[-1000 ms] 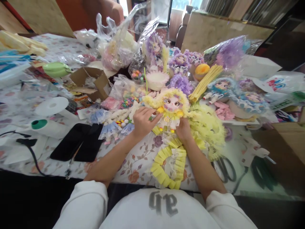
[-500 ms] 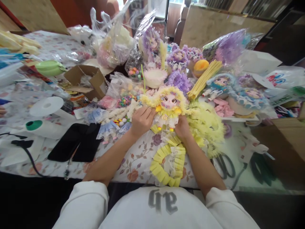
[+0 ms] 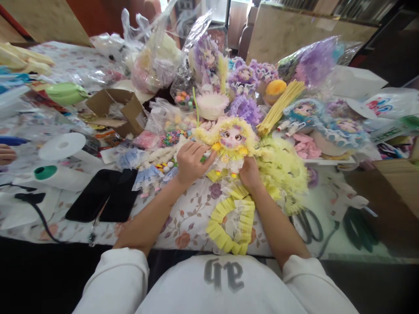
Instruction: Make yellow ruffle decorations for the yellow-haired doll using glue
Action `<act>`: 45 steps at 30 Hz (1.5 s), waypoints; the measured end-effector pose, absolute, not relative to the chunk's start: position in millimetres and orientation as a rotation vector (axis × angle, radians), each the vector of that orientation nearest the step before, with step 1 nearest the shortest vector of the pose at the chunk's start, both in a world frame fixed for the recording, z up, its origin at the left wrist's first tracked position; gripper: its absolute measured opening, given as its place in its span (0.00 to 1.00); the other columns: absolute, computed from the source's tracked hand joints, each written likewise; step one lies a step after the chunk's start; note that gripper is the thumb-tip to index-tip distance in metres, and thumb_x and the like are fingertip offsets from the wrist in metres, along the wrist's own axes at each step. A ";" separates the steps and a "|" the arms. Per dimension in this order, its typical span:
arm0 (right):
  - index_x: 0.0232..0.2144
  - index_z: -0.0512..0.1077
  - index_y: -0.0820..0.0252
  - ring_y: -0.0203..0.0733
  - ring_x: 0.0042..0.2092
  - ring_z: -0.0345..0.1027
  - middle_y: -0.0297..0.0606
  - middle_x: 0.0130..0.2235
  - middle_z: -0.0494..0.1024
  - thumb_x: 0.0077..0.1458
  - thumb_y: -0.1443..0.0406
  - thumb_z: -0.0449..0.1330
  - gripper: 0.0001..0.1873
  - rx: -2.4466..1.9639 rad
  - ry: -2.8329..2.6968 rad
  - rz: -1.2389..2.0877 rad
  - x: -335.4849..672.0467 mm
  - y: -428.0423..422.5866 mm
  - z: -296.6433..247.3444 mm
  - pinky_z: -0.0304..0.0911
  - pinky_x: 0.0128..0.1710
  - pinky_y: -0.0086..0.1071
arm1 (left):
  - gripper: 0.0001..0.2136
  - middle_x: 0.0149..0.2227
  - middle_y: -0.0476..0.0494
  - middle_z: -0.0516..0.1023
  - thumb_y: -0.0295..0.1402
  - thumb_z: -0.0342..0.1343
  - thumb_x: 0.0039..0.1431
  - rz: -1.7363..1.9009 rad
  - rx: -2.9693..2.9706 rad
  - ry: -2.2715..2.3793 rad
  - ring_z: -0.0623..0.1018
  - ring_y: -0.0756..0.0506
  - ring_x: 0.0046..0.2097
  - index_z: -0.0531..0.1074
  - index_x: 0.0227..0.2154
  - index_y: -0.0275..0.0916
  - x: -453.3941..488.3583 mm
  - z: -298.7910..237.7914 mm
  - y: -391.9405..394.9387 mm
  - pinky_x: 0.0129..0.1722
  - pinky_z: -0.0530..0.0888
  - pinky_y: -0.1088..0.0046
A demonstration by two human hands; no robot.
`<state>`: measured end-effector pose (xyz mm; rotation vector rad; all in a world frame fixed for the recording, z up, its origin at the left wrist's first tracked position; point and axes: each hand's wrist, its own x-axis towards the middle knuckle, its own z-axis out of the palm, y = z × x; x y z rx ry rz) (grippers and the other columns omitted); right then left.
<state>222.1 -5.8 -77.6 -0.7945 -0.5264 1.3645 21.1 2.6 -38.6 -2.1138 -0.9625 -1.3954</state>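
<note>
Two bare hands meet on one toy. Our left hand (image 3: 190, 162) has its fingers (image 3: 199, 150) curled nearly closed, with the tips pinching the side of the small yellow-haired doll in a yellow frilled dress (image 3: 231, 141), just beside its hair. Our right hand (image 3: 250, 174) is bunched at the doll's lace hem. Its fingers are folded under and hidden in the fabric, so we cannot tell how firmly they grip.

The doll lies face up on the floral-printed tablecloth (image 3: 193, 218), between our hands, with its head pointing away from us. Below our right wrist lies a looped strip of pleated yellow ribbon with white lace (image 3: 232, 218), which reaches the table's near edge. Just right of that hand we see a mound of fluffy pale-yellow frill (image 3: 284, 170), touching the doll's side.

Near our left hand, on its left, lie tiny pale-blue doll dresses (image 3: 147, 174), then a flat black phone case (image 3: 104, 194). Farther left are a white roll with a green core (image 3: 46, 173) and an open brown cardboard box (image 3: 114, 109).

Behind the doll stands a round white frilled basket (image 3: 212, 104), with a bundle of thin yellow sticks (image 3: 281, 107) and a blue-haired doll (image 3: 303, 111) to its right. Dark-handled scissors (image 3: 306, 226) lie near the front edge, right of our right forearm. Another person's hand (image 3: 5, 153) shows at the far left edge, well apart from ours.
</note>
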 end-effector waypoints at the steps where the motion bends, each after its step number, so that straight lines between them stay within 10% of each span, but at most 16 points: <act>1: 0.29 0.66 0.53 0.36 0.34 0.73 0.28 0.31 0.78 0.43 0.67 0.62 0.09 -0.796 -0.533 1.362 222.0 -5.9 -77.4 0.71 0.31 0.28 | 0.04 0.28 0.45 0.78 0.33 0.61 0.60 -1.392 -2.113 -0.959 0.75 0.44 0.32 0.73 0.32 0.40 21.2 -38.4 2.5 0.35 0.72 0.66; 14: 0.26 0.63 0.54 0.32 0.22 0.67 0.24 0.22 0.72 0.42 0.67 0.64 0.11 -0.821 -0.593 1.388 223.2 -6.3 -80.1 0.65 0.20 0.25 | 0.10 0.28 0.42 0.78 0.33 0.53 0.67 -1.312 -2.254 -1.134 0.74 0.44 0.33 0.75 0.31 0.38 25.3 -40.1 -0.1 0.34 0.69 0.66; 33: 0.32 0.67 0.50 0.41 0.45 0.75 0.31 0.37 0.81 0.41 0.63 0.67 0.14 -0.725 -0.683 1.289 214.7 -8.6 -83.0 0.73 0.43 0.34 | 0.13 0.28 0.39 0.76 0.32 0.50 0.68 -0.888 -2.293 -1.050 0.75 0.41 0.34 0.72 0.27 0.36 87.7 -22.2 -19.4 0.32 0.64 0.64; 45: 0.34 0.68 0.48 0.41 0.37 0.73 0.30 0.37 0.79 0.43 0.63 0.66 0.14 -0.768 -0.699 1.164 211.6 -7.5 -88.6 0.74 0.42 0.34 | 0.10 0.30 0.31 0.77 0.26 0.47 0.64 -0.719 -2.335 -1.360 0.78 0.35 0.35 0.73 0.33 0.31 107.1 -27.7 -19.6 0.29 0.65 0.63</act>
